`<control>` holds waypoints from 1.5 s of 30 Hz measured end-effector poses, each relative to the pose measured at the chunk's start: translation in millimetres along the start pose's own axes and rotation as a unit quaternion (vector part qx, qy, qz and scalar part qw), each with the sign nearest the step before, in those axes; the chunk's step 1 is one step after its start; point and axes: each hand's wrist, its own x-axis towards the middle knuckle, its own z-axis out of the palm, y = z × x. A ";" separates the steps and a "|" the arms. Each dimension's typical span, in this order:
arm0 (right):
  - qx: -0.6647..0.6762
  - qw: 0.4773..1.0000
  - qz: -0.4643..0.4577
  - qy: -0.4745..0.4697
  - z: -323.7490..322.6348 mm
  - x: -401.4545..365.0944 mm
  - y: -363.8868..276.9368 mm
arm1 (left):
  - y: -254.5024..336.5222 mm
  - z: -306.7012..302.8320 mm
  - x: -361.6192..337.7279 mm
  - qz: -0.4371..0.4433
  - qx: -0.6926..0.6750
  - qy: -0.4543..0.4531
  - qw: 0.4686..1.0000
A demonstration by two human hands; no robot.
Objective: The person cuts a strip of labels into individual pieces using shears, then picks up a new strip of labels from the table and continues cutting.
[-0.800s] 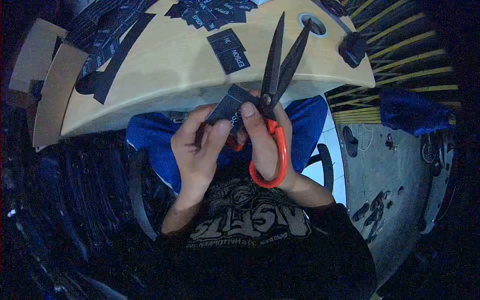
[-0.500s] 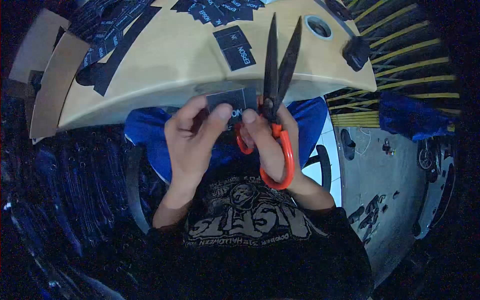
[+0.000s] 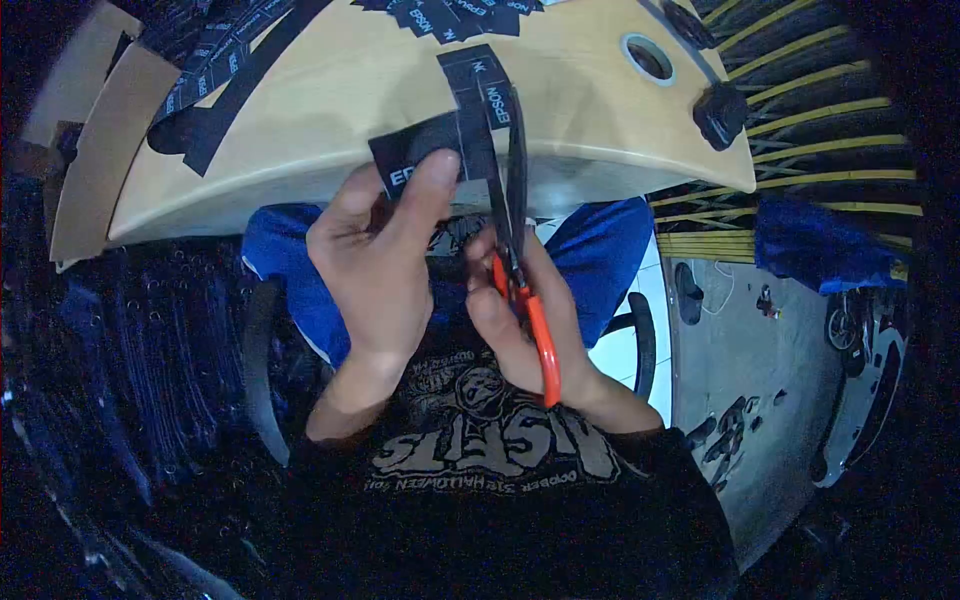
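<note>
My left hand (image 3: 385, 250) pinches a black printed label piece (image 3: 430, 155) between thumb and fingers, just off the table's front edge. In my right hand (image 3: 530, 320) are the scissors (image 3: 516, 210) with orange handles. Their dark blades point away from me, slightly parted, at the right end of the held piece; whether they touch it I cannot tell. Beyond the held piece, another black EPSON label piece (image 3: 485, 85) lies on the table, partly hidden behind the piece and the blades.
The pale wooden table (image 3: 310, 110) carries a pile of black labels (image 3: 450, 18) at the back and long label strips (image 3: 225, 75) at left. Cardboard (image 3: 115, 140) stands at the left edge. A tape roll (image 3: 648, 58) and a black object (image 3: 720, 115) lie at right.
The held label piece has moved up and left, tilting, with my left hand. The scissors have turned and their blades have closed partway, now beside the piece. My right hand has shifted down.
</note>
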 end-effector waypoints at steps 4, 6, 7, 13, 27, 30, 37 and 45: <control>-0.072 0.997 -0.032 0.002 2.6 -1.8 -0.4 | -1.2 2.6 -1.1 -0.001 0.018 0.006 1.000; -0.112 0.992 -0.051 0.007 0.7 -0.2 -2.1 | -2.0 4.3 -2.6 0.006 0.047 0.008 0.999; -0.108 0.993 -0.037 0.000 -0.4 0.9 -4.9 | -3.7 4.8 -2.8 0.018 0.033 0.003 0.999; -0.090 0.995 -0.051 -0.007 3.0 6.4 -11.2 | -6.2 1.1 -2.5 0.040 0.035 -0.007 0.999; -0.134 0.988 -0.071 0.002 1.8 7.5 -11.7 | -2.7 1.7 -5.2 0.008 0.035 -0.016 0.999; -0.100 0.995 -0.024 0.011 3.7 6.2 -14.2 | -7.7 -0.2 -2.1 0.049 0.028 -0.017 0.998; -0.162 0.986 -0.029 0.024 5.2 9.6 -13.1 | -1.7 -1.8 0.7 0.009 0.020 -0.021 1.000; -0.193 0.981 0.017 0.028 4.5 11.4 -15.0 | -7.0 -0.2 4.1 0.026 0.003 -0.014 1.000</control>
